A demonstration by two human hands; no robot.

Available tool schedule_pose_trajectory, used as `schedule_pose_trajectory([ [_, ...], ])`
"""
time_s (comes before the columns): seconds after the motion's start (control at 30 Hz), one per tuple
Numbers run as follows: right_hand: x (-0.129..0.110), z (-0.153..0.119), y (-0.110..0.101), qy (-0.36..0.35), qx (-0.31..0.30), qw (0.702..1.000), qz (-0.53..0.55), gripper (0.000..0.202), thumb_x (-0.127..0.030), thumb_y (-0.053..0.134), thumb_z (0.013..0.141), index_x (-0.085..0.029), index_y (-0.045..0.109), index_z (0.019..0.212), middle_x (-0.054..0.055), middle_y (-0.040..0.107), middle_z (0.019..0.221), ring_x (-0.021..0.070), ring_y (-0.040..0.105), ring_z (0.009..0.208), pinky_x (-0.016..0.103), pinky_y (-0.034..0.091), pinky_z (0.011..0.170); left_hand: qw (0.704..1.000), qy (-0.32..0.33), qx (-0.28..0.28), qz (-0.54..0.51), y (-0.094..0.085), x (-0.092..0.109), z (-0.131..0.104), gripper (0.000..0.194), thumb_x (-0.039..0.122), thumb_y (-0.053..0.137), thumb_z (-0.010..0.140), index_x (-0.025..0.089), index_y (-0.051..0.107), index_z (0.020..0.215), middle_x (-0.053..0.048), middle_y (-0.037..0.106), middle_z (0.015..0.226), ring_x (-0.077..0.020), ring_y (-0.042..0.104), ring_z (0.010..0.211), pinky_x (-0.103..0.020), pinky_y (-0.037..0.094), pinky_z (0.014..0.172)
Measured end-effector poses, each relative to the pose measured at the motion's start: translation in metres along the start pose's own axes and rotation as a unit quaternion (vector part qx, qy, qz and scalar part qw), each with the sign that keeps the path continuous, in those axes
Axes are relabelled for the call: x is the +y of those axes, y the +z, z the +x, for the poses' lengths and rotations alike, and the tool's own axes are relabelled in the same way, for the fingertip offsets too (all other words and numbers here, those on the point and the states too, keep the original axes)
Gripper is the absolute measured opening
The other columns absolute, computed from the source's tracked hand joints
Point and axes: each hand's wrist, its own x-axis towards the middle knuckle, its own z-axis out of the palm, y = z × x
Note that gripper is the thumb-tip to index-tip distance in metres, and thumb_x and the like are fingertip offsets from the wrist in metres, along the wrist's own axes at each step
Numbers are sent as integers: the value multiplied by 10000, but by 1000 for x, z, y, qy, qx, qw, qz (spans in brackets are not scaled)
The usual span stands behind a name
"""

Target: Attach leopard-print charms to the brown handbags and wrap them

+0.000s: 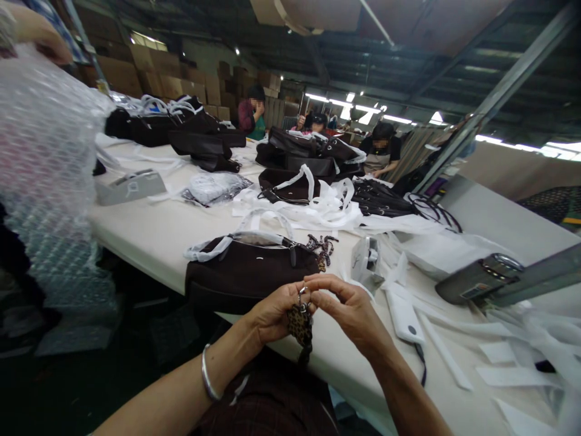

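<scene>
Close in front of me, my left hand [275,312] pinches a leopard-print bag charm [299,324] by its metal ring. The charm hangs below the fingers, its dark end dangling. My right hand [347,303] meets the left one at the top, thumb and fingertips closed on the silver ring [303,293]. Just beyond both hands lies a dark brown handbag [249,266], its handles wrapped in white paper. More patterned charms [323,245] rest in a small heap at the bag's right end.
Bubble wrap [49,181] hangs at the left beside another person's hand [36,30]. A tape dispenser [367,260], a white power bank [403,315] and a thermos flask [479,278] lie on the right. Brown bags [290,184] and white strips fill the table's far side; co-workers sit behind.
</scene>
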Motion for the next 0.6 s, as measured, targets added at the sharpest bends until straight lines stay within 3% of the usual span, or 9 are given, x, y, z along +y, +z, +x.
schedule_pose_trajectory([
  [0.27,-3,1,5,35,-1,999,25,183,-370,680,831,-206,736,771,60,714,1004,221,622,962,372,459,899,996,23,6,87,-2,5,-5,394,307,854,666,117,654,948,-31,627,781,-83,532,627,-185,386,591],
  [0.4,2,2,5,80,23,995,56,216,-416,725,783,-201,741,801,53,719,967,211,618,910,356,455,864,975,52,59,206,-5,24,-16,319,401,786,742,127,660,845,-26,615,763,-101,520,641,-206,373,606],
  [0.6,10,7,11,135,75,978,144,264,-440,795,688,-192,747,765,59,724,899,208,604,867,353,448,839,945,77,75,311,-3,40,-30,317,423,723,797,133,695,923,-57,646,863,-145,553,764,-241,405,717],
])
